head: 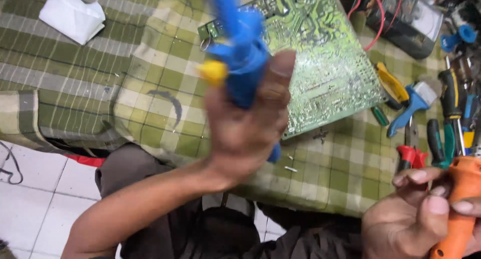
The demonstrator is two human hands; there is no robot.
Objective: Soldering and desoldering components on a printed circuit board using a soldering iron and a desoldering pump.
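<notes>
My left hand [245, 133] is raised in front of the camera, shut on a blue pump-like tool [240, 53] with a yellow knob [213, 71] on its side; both are blurred. Behind it a green circuit board [320, 63] lies solder side up on a green checked cloth [150, 88]. At the bottom right my right hand [411, 219] grips the orange handle of a tool [458, 214]; its tip is out of frame.
A crumpled white tissue [72, 16] lies at the far left. Screwdrivers [451, 113], red-handled pliers [411, 156] and a blue plastic tool [413, 106] crowd the right side. A dark device with red wires [406, 23] sits top right. White floor tiles [35, 199] show at the lower left.
</notes>
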